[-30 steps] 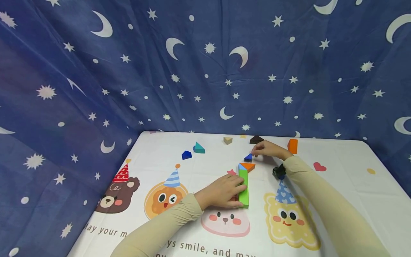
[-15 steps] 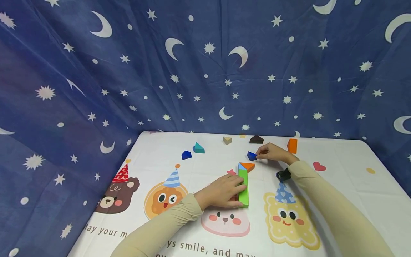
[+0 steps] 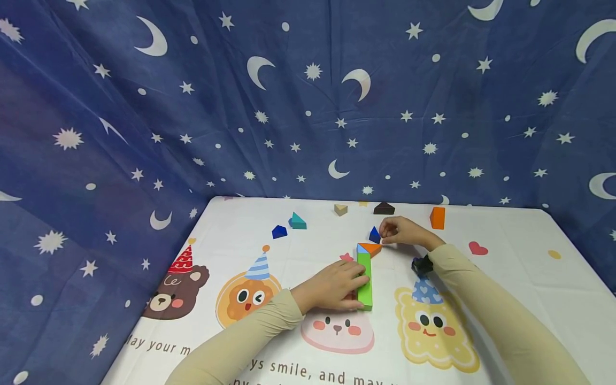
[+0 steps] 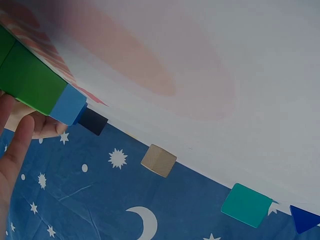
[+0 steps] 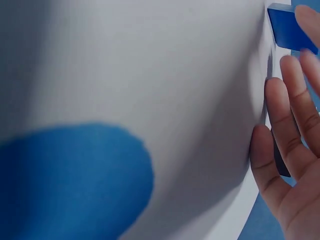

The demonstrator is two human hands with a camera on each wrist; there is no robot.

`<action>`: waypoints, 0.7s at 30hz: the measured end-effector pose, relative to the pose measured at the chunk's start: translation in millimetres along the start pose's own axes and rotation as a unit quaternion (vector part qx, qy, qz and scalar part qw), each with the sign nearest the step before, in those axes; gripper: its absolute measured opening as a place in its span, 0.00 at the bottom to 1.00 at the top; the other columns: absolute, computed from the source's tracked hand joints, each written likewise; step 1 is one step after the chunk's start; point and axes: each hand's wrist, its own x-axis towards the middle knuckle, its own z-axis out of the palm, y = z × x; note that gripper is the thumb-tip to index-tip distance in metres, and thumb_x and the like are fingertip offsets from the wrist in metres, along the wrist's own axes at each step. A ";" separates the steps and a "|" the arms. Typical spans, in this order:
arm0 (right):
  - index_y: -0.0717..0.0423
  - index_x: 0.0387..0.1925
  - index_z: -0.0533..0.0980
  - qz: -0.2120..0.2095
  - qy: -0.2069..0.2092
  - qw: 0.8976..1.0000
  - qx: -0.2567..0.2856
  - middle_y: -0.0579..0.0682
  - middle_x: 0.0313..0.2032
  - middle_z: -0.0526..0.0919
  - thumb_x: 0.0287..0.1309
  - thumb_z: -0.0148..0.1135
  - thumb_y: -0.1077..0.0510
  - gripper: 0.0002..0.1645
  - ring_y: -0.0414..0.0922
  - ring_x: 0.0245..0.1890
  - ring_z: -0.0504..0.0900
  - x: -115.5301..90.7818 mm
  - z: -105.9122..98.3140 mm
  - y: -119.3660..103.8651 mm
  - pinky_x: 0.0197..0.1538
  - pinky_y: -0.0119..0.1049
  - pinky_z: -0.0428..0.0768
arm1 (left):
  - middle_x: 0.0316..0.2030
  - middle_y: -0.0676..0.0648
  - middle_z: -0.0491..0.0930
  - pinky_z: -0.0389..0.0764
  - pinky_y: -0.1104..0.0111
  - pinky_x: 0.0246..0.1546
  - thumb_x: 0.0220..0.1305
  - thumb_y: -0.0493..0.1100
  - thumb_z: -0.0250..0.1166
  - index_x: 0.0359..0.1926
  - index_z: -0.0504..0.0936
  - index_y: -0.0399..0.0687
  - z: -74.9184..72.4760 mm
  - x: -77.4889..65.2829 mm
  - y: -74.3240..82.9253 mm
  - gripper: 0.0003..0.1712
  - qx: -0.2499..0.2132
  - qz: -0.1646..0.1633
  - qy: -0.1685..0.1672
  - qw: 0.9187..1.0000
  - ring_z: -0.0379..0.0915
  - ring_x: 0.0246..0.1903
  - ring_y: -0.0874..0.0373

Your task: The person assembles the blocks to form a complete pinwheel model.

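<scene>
In the head view, my left hand [image 3: 334, 286] grips a long green block [image 3: 365, 283] lying on the cloth, fingers over its top and thumb along its left side. A light blue triangular piece [image 3: 362, 248] sits against its far end, and an orange triangular block [image 3: 371, 249] adjoins that on the right. My right hand [image 3: 404, 232] has curled fingers at a small dark blue triangular block [image 3: 375, 235], just beyond the orange one. In the right wrist view, thumb and index finger meet the edge of this dark blue block [image 5: 290, 27]; the other fingers are loosely spread.
Along the back lie a teal triangular block [image 3: 298, 221], another dark blue block [image 3: 279, 232], a plain wood block [image 3: 340, 210], a dark brown block [image 3: 384, 209] and an orange block [image 3: 437, 218]. A starry curtain [image 3: 289, 160] hangs behind the printed tablecloth [image 3: 520, 299].
My right hand drew the dark blue block slightly right and turned it, then shifted it back left, where its point now faces up. The left hand stays on the green block.
</scene>
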 end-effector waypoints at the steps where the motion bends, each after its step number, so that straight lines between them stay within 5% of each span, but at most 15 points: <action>1: 0.65 0.40 0.73 0.000 0.002 1.000 0.005 0.55 0.32 0.80 0.48 0.69 0.64 0.18 0.42 0.31 0.74 0.4 0.0 0.1 0.37 0.26 0.76 | 0.50 0.52 0.70 0.71 0.67 0.54 0.61 0.70 0.50 0.51 0.71 0.55 0.2 0.1 0.1 0.29 0.000 0.000 0.001 1.000 0.68 0.49 0.59; 6: 0.67 0.51 0.71 -0.010 0.003 1.000 0.013 0.59 0.36 0.81 0.49 0.67 0.67 0.26 0.43 0.33 0.76 2.7 0.3 -1.0 0.39 0.27 0.77 | 0.48 0.52 0.70 0.71 0.68 0.54 0.61 0.70 0.51 0.49 0.71 0.55 0.9 0.4 -0.1 0.28 -0.002 0.001 0.008 1.000 0.68 0.48 0.60; 21: 0.63 0.52 0.75 -0.048 -0.058 0.997 -0.014 0.53 0.37 0.82 0.54 0.64 0.65 0.22 0.42 0.37 0.77 15.9 3.4 -12.9 0.46 0.37 0.78 | 0.49 0.52 0.71 0.70 0.67 0.57 0.60 0.70 0.52 0.50 0.72 0.55 0.9 1.2 -0.4 0.29 -0.007 0.000 0.007 1.000 0.69 0.50 0.59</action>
